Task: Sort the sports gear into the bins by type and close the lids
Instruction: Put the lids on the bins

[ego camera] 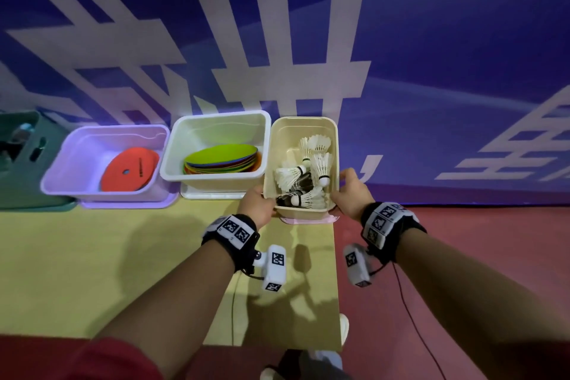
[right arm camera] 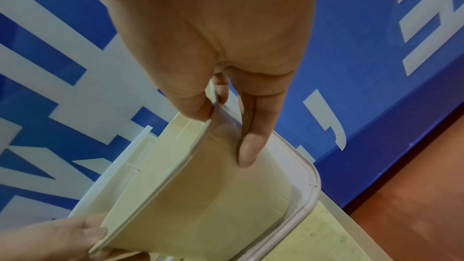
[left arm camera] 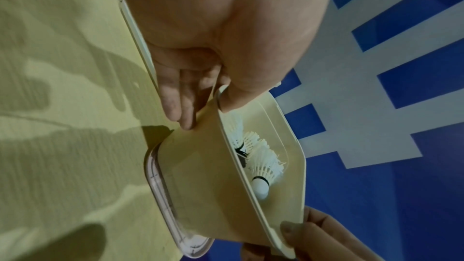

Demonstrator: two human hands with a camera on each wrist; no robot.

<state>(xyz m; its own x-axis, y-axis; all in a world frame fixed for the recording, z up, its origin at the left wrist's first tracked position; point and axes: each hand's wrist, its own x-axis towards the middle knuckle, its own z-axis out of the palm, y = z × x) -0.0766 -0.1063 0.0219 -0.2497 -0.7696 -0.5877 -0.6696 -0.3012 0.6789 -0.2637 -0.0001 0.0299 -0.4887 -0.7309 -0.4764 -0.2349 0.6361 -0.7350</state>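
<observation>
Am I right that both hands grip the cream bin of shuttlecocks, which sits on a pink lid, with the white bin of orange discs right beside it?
Not quite. The white bin beside it holds a stack of multicoloured discs with green on top; the orange discs lie in the lilac bin, as the head view shows. The rest holds: left hand and right hand grip the cream bin of shuttlecocks, on its pink lid.

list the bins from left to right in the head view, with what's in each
dark green crate → purple bin with red discs → white bin with coloured discs → cream bin with shuttlecocks, gripped by both hands.
</observation>
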